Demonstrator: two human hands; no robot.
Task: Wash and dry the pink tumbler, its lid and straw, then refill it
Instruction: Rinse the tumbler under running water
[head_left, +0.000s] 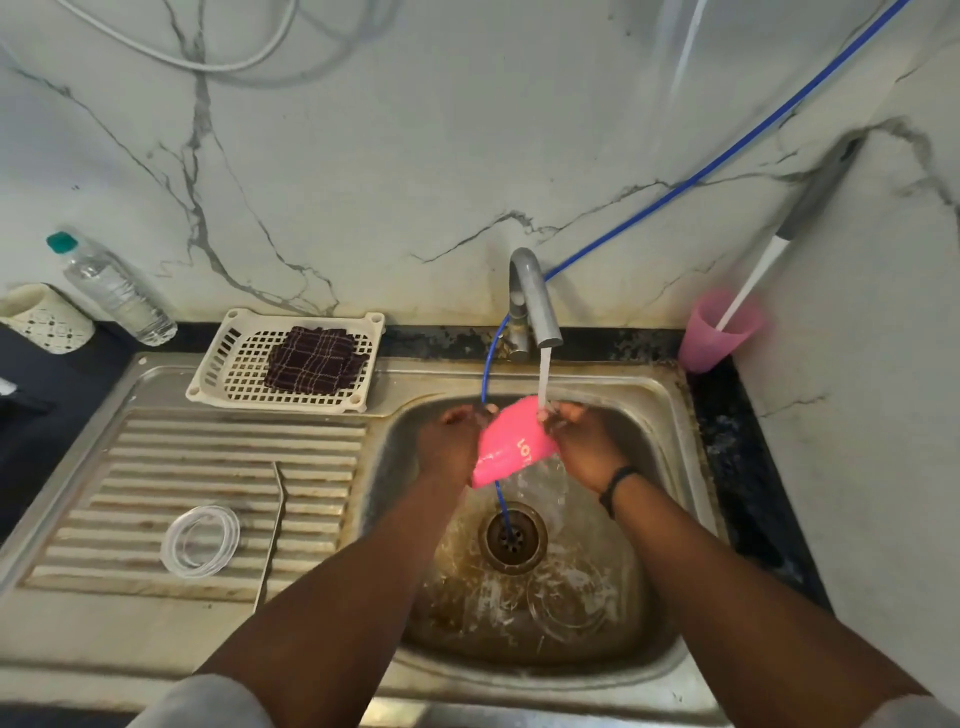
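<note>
Both hands hold the pink tumbler (511, 441) tilted over the sink (670, 415), under the water running from the tap (535, 296). The left hand (452, 447) curls its fingers round the tumbler's left side; the right hand (584, 444) grips the upper right end, where the stream lands on its fingertips. Water spills from the tumbler's lower end toward the drain (513, 538), which lies below and between the two hands.

A thin blue hose (727, 153) comes down along the wall, loops past the tap, passes behind the tumbler between the hands and ends in the drain.

Well to the left of the left hand, on the ribbed draining board (156, 467), lies a clear round lid (200, 540), and just beside it a thin metal straw (275, 525), nearer the hand. Beyond the left hand, up and to the left, a white slotted tray (218, 364) holds a folded dark checked cloth (314, 358). Farther left on the bench (62, 374) stand a clear water bottle (117, 293) with a teal cap and a pale patterned cup (47, 319). Beyond the right hand, in the corner, a pink plastic cup (714, 332) holds a white-handled utensil (753, 280).
</note>
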